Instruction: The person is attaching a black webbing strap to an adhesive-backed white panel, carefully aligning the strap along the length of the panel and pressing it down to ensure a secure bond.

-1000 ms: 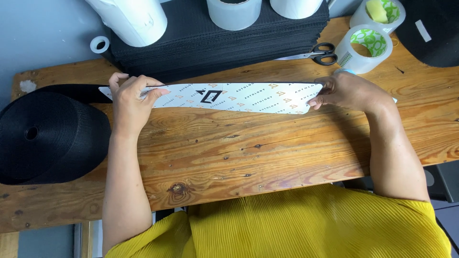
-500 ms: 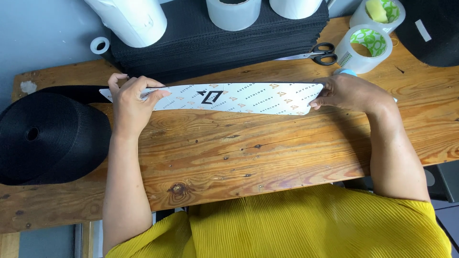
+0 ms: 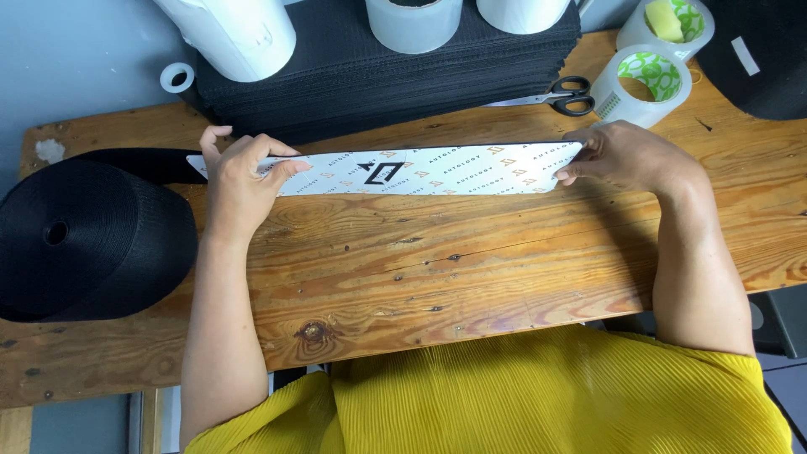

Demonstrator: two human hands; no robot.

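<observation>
Nearest the camera: yellow ribbed garment (image 3: 538, 395), soft pleated fabric, filling the bottom edge. Beyond it a wooden table (image 3: 437, 277), varnished planks with knots and cracks, grain running left-right; wide bare stretch between the person's forearms, near edge free.

Left side: big roll of black webbing (image 3: 80, 240), coarse woven texture, lying flat, overhanging the table's left part, a tail of strap running toward the strip.

Mid table: long white patterned strip (image 3: 403, 171), flat, stiff-looking, printed with small orange marks and a black emblem, corners rounded, lying lengthwise across the board. Left hand (image 3: 239, 181) is closed over its left end, fingers curled on top, thumb side by the near edge. Right hand (image 3: 626, 155) pinches the right end, fingertips wrapped round the edge. Both hands gripping the strip; ends held just at or slightly off the wood, can't tell which.

Behind the strip: stack of black mesh sheets (image 3: 387, 71), textured, squared edges, close to the strip's far edge, little room there. Scissors (image 3: 559, 94) with black handles lie beside the stack. Clear tape rolls with green-print cores (image 3: 643, 84) at far right. White rolls (image 3: 235, 29) stand on the stack. A small white ring (image 3: 176, 77) sits at far left.
</observation>
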